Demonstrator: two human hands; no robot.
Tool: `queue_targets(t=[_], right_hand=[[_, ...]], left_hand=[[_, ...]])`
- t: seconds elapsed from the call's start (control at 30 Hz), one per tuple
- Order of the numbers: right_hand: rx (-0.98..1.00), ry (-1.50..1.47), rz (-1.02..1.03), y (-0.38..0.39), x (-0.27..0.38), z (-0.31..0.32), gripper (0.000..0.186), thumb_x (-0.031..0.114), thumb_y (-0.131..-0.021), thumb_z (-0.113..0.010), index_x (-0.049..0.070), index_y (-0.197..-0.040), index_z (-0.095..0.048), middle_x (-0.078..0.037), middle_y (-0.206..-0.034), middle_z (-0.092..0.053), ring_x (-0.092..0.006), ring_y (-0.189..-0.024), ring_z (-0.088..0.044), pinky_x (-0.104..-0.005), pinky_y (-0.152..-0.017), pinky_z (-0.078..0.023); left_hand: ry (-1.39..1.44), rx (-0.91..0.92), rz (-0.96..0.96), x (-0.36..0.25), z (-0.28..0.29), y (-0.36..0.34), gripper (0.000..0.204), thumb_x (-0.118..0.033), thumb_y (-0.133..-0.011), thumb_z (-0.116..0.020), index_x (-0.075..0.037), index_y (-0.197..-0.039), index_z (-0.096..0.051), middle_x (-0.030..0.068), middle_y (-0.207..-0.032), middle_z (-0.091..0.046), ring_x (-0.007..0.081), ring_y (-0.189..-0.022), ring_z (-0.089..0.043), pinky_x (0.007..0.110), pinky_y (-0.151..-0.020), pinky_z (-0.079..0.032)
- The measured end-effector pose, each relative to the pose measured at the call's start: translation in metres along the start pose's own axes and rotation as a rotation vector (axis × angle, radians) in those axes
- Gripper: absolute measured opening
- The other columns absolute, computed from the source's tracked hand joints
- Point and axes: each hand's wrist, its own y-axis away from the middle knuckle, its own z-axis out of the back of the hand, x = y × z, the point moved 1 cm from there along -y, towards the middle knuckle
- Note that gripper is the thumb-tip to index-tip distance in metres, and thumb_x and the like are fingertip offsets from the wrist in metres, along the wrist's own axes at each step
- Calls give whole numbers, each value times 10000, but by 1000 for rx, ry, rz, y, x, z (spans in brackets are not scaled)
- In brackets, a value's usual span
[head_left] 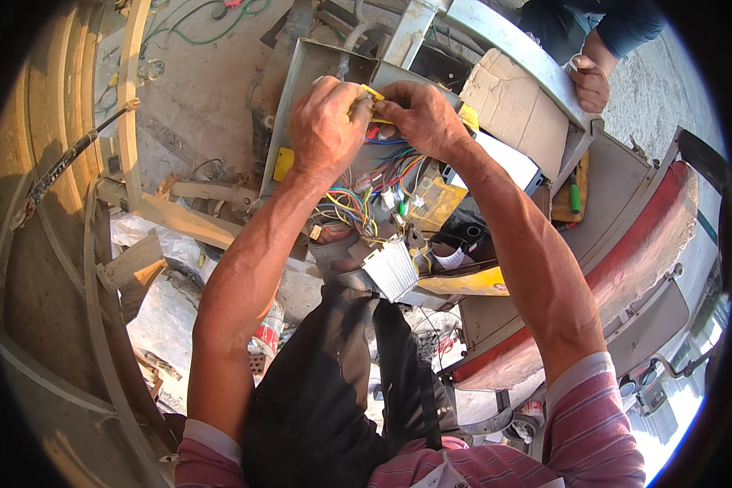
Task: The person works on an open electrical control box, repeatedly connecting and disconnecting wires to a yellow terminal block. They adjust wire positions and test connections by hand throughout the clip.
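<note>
My left hand (pixel 327 126) and my right hand (pixel 424 118) meet over an open metal box (pixel 289 89). Their fingers are closed in a pinch on a small yellow piece (pixel 372 93), mostly covered by the fingertips, so its kind does not show. Just below lies a tangle of coloured wires (pixel 390 175) with small plug connectors. A finned silver control box (pixel 391 270) hangs tilted near my knees, beside the wires. Under my right forearm are a yellow panel (pixel 464 282) and some dark parts.
A flat cardboard piece (pixel 516 110) lies right of the box, beside a metal frame bar (pixel 512 41). Another person's hand (pixel 590 84) rests by that bar. A green-handled tool (pixel 575 198) lies farther right, near a red-and-grey body panel (pixel 634 236). Yellowish frame bars (pixel 128 106) stand left.
</note>
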Motion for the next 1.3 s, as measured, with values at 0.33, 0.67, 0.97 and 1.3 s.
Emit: queue_targets(t=[0.33,0.67,0.97,1.3], right_hand=[[-14,17,15,-2,-4,-1,344,233,-997,-668,-41,-1182,-763,-201,-987,-806,-266,-876,-804,-411,-873,-598],[-4,30,2,-2,-1,0,359,247,-996,-666,-41,-1184,-769,-204,-1013,-814,-269,-921,-810,-406,-893,-600],[5,-27,-30,3,8,1,338,215,-1011,-660,-61,-1175,-764,-191,-1018,-815,-232,-895,-816,-390,-860,-607],[10,-46,-43,3,9,1,307,190,-1010,-654,-58,-1155,-764,-176,-1017,-817,-224,-874,-815,-387,-851,-608]], left_hand=[[-44,-10,-85,1,0,1,116,-50,-886,-791,-42,-988,-736,117,-943,-708,348,-906,-698,461,-817,-553],[-53,-13,-77,1,-4,4,115,-71,-893,-781,-58,-989,-720,98,-936,-682,348,-921,-675,477,-835,-518],[23,-41,-90,3,-6,4,89,-74,-899,-751,-89,-979,-714,73,-957,-674,336,-937,-661,468,-860,-497],[30,-22,-170,0,-6,-1,150,-5,-875,-758,-57,-1013,-731,104,-988,-686,361,-967,-666,485,-867,-530]])
